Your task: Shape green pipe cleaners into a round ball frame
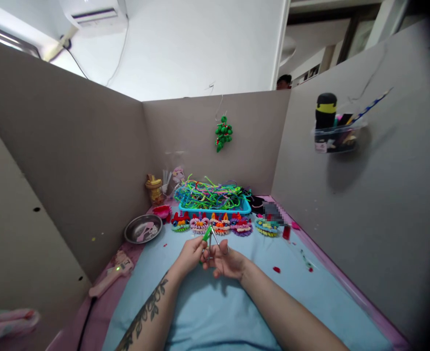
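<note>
My left hand (189,254) is closed in a pinch on a green pipe cleaner (206,235), whose end points up and away from me. A pair of metal scissors (215,237) is in my right hand (229,263), with fingers at the handle loops. Its blades are apart and close to the green piece; whether they touch it I cannot tell. Just beyond my hands stands a row of several colourful fuzzy animal-like faces, among them an orange one (220,224) and a purple one (241,225). A yellow-green one (266,227) sits apart to the right.
A blue tray (215,212) heaped with pipe cleaners (211,195) stands at the back. On the left are a metal bowl (134,237) and a pink glue gun (112,278) with a cord. Red scraps (276,269) lie at the right. Grey partitions (215,165) surround the blue-covered table.
</note>
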`<state>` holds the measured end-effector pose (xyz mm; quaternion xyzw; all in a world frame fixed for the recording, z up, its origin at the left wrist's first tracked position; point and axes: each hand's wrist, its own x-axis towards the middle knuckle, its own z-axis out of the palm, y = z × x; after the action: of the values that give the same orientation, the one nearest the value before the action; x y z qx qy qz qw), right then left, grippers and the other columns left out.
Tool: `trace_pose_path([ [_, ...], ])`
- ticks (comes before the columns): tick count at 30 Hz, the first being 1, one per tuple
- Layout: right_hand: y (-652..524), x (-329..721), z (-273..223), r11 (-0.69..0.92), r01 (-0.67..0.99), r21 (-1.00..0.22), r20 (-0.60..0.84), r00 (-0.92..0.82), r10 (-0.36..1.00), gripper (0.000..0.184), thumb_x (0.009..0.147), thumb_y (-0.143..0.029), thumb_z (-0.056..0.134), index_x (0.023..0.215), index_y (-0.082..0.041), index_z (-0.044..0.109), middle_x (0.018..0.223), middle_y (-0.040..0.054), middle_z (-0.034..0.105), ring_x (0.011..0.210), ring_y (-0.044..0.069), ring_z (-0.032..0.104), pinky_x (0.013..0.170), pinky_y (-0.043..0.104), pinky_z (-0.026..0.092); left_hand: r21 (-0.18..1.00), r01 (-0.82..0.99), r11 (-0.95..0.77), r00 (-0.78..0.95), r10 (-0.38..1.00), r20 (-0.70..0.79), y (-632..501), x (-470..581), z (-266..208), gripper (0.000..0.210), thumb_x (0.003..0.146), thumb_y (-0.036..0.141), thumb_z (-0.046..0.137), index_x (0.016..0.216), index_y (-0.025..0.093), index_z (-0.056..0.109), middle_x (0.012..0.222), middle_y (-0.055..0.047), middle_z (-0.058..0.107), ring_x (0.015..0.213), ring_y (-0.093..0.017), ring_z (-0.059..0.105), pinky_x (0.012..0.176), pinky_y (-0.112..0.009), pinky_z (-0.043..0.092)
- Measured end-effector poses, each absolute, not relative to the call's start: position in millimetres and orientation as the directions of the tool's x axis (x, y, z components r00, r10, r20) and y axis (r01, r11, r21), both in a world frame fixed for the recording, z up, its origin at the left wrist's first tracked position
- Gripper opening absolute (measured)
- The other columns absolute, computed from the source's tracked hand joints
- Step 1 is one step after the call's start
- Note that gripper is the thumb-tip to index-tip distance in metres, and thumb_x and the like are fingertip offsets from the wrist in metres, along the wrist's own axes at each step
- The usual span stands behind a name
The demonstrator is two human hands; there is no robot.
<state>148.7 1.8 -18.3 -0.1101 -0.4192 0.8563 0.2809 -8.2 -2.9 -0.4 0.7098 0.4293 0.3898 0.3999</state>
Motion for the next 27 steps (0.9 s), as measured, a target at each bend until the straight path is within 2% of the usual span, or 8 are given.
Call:
trace_pose_path([
  [4, 1.0, 148.1, -18.8, -0.480, -0.406, -0.778, 0.045, -0.797, 0.602, 0.066, 0.051, -0.073, 0.057, 0.074, -0.012, 0.056, 0.080, 0.0061, 0.056, 0.066, 0.012, 0.056, 0.040, 0.016, 0.042, 0.896, 0.312, -0.316, 0.347, 0.916, 0.203, 1.7, -11.5, -6.1, 0.033, 0.084, 0.045, 0.035, 0.066, 0.018, 0.040, 0.052, 0.004, 0.051, 0.040, -0.009, 0.049, 0.043, -0.020, 0.035],
  [7, -1.1, 145.4, -19.1, -0.466, -0.421, -0.779, 0.037, -0.772, 0.635, 0.063, 0.050, -0.073, 0.058, 0.067, -0.012, 0.052, 0.073, 0.0031, 0.053, 0.058, 0.009, 0.052, 0.037, 0.013, 0.035, 0.852, 0.367, -0.373, 0.317, 0.911, 0.262, 4.1, -13.2, -7.4, 0.032, 0.083, 0.042, 0.038, 0.064, 0.017, 0.044, 0.055, 0.003, 0.051, 0.047, -0.010, 0.050, 0.047, -0.020, 0.037],
  [10, -3.7, 143.0, -17.6, -0.471, -0.423, -0.774, 0.012, -0.754, 0.657, 0.062, 0.048, -0.072, 0.060, 0.065, -0.013, 0.050, 0.070, 0.0016, 0.051, 0.054, 0.006, 0.046, 0.036, 0.013, 0.031, 0.798, 0.427, -0.425, 0.300, 0.899, 0.319, 5.4, -14.2, -7.5, 0.032, 0.083, 0.039, 0.038, 0.062, 0.017, 0.046, 0.056, 0.002, 0.051, 0.053, -0.011, 0.048, 0.053, -0.021, 0.038],
  [15, -5.8, 142.8, -14.7, -0.451, -0.432, -0.781, 0.005, -0.727, 0.687, 0.062, 0.045, -0.071, 0.063, 0.063, -0.013, 0.050, 0.066, 0.0009, 0.050, 0.051, 0.005, 0.038, 0.035, 0.013, 0.025, 0.763, 0.467, -0.448, 0.317, 0.890, 0.328, 6.0, -14.1, -8.0, 0.030, 0.084, 0.034, 0.036, 0.062, 0.017, 0.047, 0.055, 0.002, 0.051, 0.055, -0.012, 0.047, 0.055, -0.021, 0.036],
  [23, -5.9, 142.5, -15.2, -0.375, -0.480, -0.793, 0.050, -0.664, 0.746, 0.059, 0.046, -0.069, 0.064, 0.059, -0.013, 0.051, 0.062, 0.0001, 0.049, 0.049, 0.005, 0.032, 0.035, 0.014, 0.024, 0.710, 0.519, -0.475, 0.274, 0.880, 0.388, 6.7, -12.9, -8.0, 0.029, 0.082, 0.031, 0.037, 0.062, 0.016, 0.052, 0.057, 0.002, 0.047, 0.057, -0.011, 0.043, 0.057, -0.021, 0.033],
  [27, -2.9, 148.0, -11.5, -0.263, -0.534, -0.804, 0.087, -0.542, 0.836, 0.056, 0.055, -0.066, 0.062, 0.048, -0.013, 0.045, 0.054, -0.0011, 0.045, 0.045, 0.004, 0.032, 0.034, 0.015, 0.027, 0.714, 0.518, -0.470, 0.272, 0.883, 0.383, 5.2, -12.0, -7.6, 0.028, 0.082, 0.030, 0.037, 0.062, 0.016, 0.052, 0.055, 0.002, 0.046, 0.056, -0.012, 0.043, 0.056, -0.022, 0.033],
])
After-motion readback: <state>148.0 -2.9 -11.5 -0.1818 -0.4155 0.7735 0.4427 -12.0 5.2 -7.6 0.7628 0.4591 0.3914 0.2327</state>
